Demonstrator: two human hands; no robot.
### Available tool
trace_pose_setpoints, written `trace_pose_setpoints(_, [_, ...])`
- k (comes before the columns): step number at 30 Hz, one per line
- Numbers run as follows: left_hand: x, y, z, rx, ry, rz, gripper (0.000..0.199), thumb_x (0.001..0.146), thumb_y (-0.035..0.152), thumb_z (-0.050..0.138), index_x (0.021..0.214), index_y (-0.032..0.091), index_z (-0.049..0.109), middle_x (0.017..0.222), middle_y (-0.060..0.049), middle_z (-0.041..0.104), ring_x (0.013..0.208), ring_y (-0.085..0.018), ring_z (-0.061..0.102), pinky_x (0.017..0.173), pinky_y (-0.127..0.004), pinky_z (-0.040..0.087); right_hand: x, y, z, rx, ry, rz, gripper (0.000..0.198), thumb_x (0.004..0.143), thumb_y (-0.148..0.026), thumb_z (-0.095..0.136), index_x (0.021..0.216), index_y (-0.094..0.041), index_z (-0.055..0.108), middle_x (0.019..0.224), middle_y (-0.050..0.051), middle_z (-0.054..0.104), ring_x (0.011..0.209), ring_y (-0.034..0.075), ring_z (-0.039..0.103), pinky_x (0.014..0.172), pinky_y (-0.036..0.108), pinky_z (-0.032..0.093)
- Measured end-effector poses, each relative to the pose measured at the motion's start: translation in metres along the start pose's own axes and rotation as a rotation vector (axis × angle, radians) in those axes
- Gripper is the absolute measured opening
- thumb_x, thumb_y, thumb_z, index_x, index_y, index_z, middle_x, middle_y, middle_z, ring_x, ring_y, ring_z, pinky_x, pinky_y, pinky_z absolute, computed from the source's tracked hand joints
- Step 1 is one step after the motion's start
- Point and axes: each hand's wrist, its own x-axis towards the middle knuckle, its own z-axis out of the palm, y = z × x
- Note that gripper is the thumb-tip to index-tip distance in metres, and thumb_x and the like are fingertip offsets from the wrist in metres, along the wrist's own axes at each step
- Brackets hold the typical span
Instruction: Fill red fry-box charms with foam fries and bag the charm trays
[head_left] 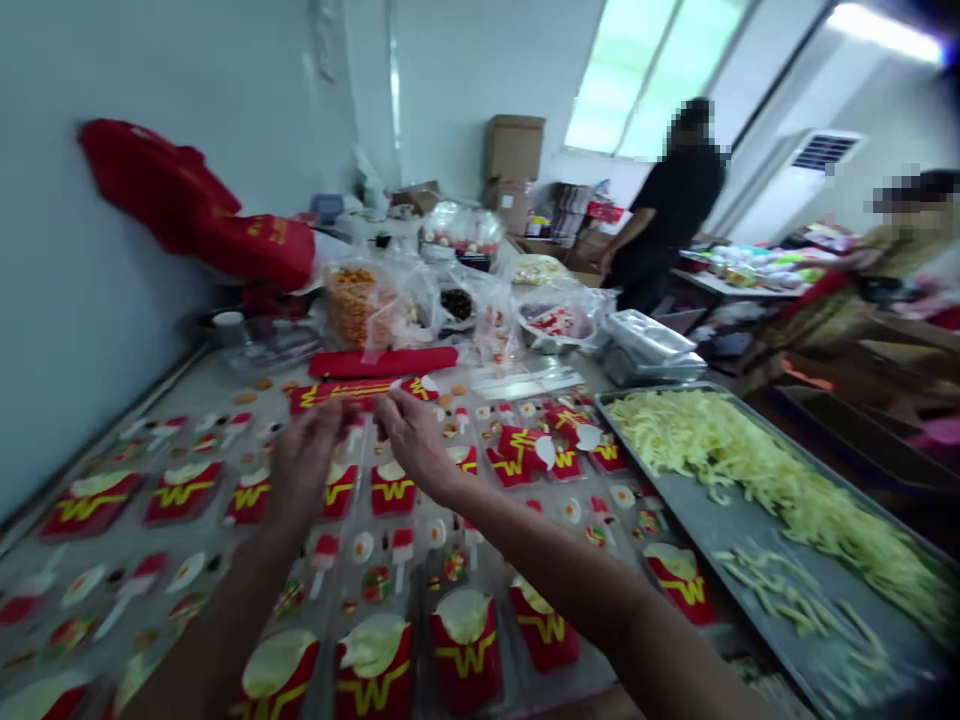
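Observation:
My left hand (306, 455) and my right hand (411, 435) are close together over the far middle of the table. Motion smears the left fingers. The right fingers are curled together, and whatever may be in them is hidden. Just beyond both hands lie flat red-and-yellow printed pieces (341, 395). Beneath them, clear plastic trays hold red fries boxes with a yellow W (394, 490), small red-and-white popsicle pieces (324, 555), fried-egg pieces (363, 547) and round colourful pieces (377, 582). Several fries boxes have pale round tops (373, 645).
At the right, a metal tray (679, 540) holds pale yellow strips (750, 450). Behind stand clear bags of orange pieces (356, 305), a bowl of red-and-white pieces (555, 325) and stacked metal containers (649, 340). A red cloth (202, 215) hangs left. Two people (671, 200) are farther back.

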Motion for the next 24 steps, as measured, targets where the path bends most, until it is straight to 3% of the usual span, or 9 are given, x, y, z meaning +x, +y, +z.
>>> trace_pose_setpoints(5, [0.005, 0.021, 0.194, -0.25, -0.401, 0.049, 0.057, 0.088, 0.062, 0.065, 0.12, 0.016, 0.069, 0.121, -0.014, 0.072, 0.109, -0.025, 0.067, 0.094, -0.038, 0.054, -0.037, -0.018, -0.158, -0.184, 0.558, -0.196, 0.025, 0.096, -0.036, 0.048, 0.084, -0.02, 0.063, 0.087, 0.002, 0.064, 0.084, 0.016, 0.06, 0.079, 0.029, 0.046])
trace_pose_setpoints(8, [-0.023, 0.034, 0.263, -0.146, -0.718, 0.177, 0.056, 0.082, 0.054, 0.076, 0.119, 0.013, 0.069, 0.124, -0.017, 0.07, 0.113, -0.027, 0.066, 0.1, -0.042, 0.052, -0.084, -0.021, -0.267, -0.545, 0.767, -0.14, 0.029, 0.098, -0.041, 0.048, 0.094, -0.02, 0.068, 0.092, 0.005, 0.068, 0.087, 0.019, 0.063, 0.081, 0.033, 0.047])
trace_pose_setpoints(10, [-0.044, 0.039, 0.28, -0.06, -0.872, 0.306, 0.057, 0.073, 0.046, 0.087, 0.117, 0.014, 0.071, 0.126, -0.015, 0.069, 0.12, -0.03, 0.063, 0.107, -0.044, 0.048, -0.126, -0.018, -0.331, -0.933, 0.599, 0.016, 0.029, 0.092, -0.047, 0.062, 0.102, -0.022, 0.072, 0.109, 0.009, 0.071, 0.092, 0.021, 0.065, 0.087, 0.039, 0.046])
trace_pose_setpoints(12, [-0.061, 0.042, 0.277, -0.034, -0.991, 0.358, 0.052, 0.065, 0.038, 0.092, 0.108, 0.014, 0.074, 0.119, -0.012, 0.071, 0.12, -0.03, 0.063, 0.11, -0.046, 0.045, -0.172, -0.017, -0.373, -1.179, 0.461, 0.19, 0.037, 0.084, -0.053, 0.073, 0.103, -0.021, 0.075, 0.111, 0.012, 0.073, 0.088, 0.023, 0.067, 0.084, 0.041, 0.046])
trace_pose_setpoints(14, [-0.072, 0.047, 0.256, -0.048, -1.023, 0.283, 0.042, 0.07, 0.036, 0.088, 0.101, 0.011, 0.074, 0.106, -0.009, 0.072, 0.116, -0.03, 0.066, 0.107, -0.048, 0.048, -0.217, -0.021, -0.388, -1.27, 0.482, 0.27, 0.04, 0.09, -0.056, 0.066, 0.104, -0.02, 0.077, 0.091, 0.012, 0.075, 0.077, 0.023, 0.069, 0.077, 0.041, 0.047])
trace_pose_setpoints(16, [-0.084, 0.055, 0.222, -0.01, -0.994, 0.178, 0.038, 0.08, 0.039, 0.078, 0.1, 0.008, 0.073, 0.099, -0.006, 0.071, 0.111, -0.03, 0.069, 0.099, -0.051, 0.053, -0.251, -0.031, -0.379, -1.188, 0.56, 0.265, 0.039, 0.097, -0.056, 0.057, 0.104, -0.023, 0.078, 0.072, 0.008, 0.071, 0.067, 0.022, 0.068, 0.072, 0.042, 0.049])
trace_pose_setpoints(18, [-0.1, 0.068, 0.177, 0.09, -0.93, 0.069, 0.037, 0.087, 0.04, 0.068, 0.103, 0.007, 0.072, 0.098, -0.005, 0.07, 0.107, -0.03, 0.07, 0.092, -0.049, 0.056, -0.276, -0.045, -0.355, -0.915, 0.528, 0.229, 0.029, 0.096, -0.053, 0.061, 0.102, -0.03, 0.079, 0.075, 0.007, 0.073, 0.073, 0.024, 0.07, 0.074, 0.042, 0.052])
trace_pose_setpoints(22, [-0.157, 0.095, 0.077, 0.293, -0.592, -0.221, 0.031, 0.087, 0.037, 0.066, 0.102, 0.012, 0.075, 0.095, -0.004, 0.071, 0.102, -0.029, 0.073, 0.082, -0.04, 0.06, -0.301, -0.067, -0.313, -0.401, 0.092, 0.206, 0.02, 0.087, -0.049, 0.073, 0.101, -0.036, 0.079, 0.096, 0.005, 0.078, 0.088, 0.025, 0.074, 0.076, 0.042, 0.057])
trace_pose_setpoints(24, [-0.198, 0.098, 0.03, 0.377, -0.573, -0.339, 0.026, 0.077, 0.035, 0.076, 0.095, 0.017, 0.078, 0.09, -0.004, 0.072, 0.095, -0.028, 0.074, 0.077, -0.037, 0.06, -0.304, -0.069, -0.304, -0.376, -0.232, 0.21, 0.023, 0.085, -0.053, 0.073, 0.098, -0.035, 0.08, 0.091, 0.005, 0.079, 0.08, 0.024, 0.073, 0.07, 0.039, 0.058])
